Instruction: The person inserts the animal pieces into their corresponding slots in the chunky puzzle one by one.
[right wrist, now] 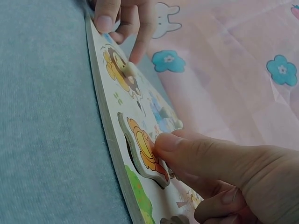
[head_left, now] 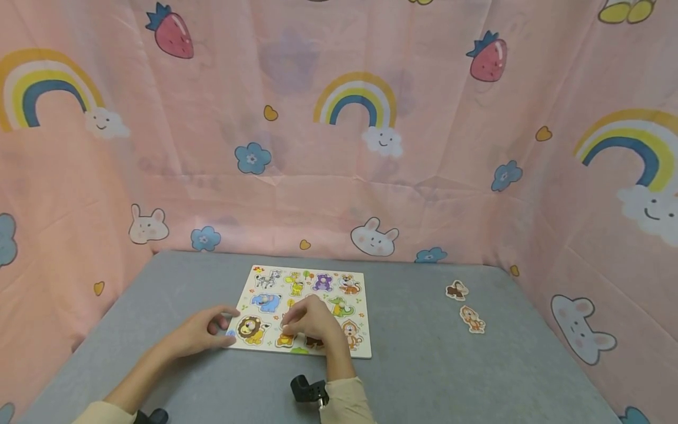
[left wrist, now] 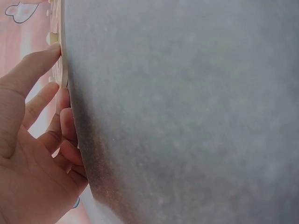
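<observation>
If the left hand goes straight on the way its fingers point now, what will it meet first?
Probably the lion piece. The left hand rests at the left edge of the puzzle board, its fingers pointing right across the board, and the lion lies nearest in that line. Depth is unclear.

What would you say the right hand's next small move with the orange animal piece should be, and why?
Probably press the orange piece flat into its recess: its near edge stands raised above the puzzle board, the right hand pinches it, and the left hand steadies the board's edge.

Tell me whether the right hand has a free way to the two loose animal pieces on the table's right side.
Probably yes: bare grey table separates the right hand from the two loose pieces, though that hand currently pinches an orange piece at the puzzle board.
</observation>
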Motion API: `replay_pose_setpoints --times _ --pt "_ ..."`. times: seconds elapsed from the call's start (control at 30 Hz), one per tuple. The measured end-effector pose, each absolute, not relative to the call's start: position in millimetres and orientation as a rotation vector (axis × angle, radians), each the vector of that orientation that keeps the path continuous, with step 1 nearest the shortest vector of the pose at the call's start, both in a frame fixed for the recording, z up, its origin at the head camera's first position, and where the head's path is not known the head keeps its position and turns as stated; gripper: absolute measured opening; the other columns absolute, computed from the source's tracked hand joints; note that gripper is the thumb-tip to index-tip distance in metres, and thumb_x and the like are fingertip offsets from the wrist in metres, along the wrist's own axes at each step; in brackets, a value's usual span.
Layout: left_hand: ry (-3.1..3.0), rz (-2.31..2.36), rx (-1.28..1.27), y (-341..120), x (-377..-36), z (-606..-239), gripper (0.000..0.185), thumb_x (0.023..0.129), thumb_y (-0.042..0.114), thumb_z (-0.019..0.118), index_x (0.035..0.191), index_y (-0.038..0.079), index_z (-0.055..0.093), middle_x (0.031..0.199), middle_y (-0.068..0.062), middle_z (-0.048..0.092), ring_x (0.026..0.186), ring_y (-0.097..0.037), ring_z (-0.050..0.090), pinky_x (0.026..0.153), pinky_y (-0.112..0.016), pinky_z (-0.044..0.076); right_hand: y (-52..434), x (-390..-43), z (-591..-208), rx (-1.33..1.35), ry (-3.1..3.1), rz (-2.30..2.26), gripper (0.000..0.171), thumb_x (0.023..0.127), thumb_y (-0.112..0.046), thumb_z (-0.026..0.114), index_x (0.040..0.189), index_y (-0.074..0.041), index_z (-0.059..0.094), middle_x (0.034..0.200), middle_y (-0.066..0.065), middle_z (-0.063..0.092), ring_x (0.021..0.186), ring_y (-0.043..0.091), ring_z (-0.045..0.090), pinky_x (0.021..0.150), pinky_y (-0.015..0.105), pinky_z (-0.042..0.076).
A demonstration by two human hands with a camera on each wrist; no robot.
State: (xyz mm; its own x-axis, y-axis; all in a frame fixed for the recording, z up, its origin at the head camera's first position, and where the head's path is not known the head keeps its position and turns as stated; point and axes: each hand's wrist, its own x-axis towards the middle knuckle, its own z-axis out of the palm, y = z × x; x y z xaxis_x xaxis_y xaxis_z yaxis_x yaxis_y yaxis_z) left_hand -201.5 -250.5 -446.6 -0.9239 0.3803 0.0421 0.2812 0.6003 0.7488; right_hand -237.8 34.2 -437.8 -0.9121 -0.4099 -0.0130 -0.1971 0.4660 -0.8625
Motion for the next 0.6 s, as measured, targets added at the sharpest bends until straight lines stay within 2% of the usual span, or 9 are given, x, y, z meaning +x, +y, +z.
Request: replay_pose_setpoints --times 0.6 --pt "2.720 1.215 0.527 -250.9 -201.7 -446.3 0.052 0.083 0.018 0.085 0.126 0.003 0.063 0.092 -0.002 0.055 0.077 -0.017 0.049 0.068 -0.030 0.038 36.0 -245.8 -437.8 -0.622 2.491 -1.331 0.010 0.079 -0.002 0.086 0.076 -0.009 0.078 0.069 -0.004 0.066 0.063 0.010 0.053 0.059 0.027 0.042"
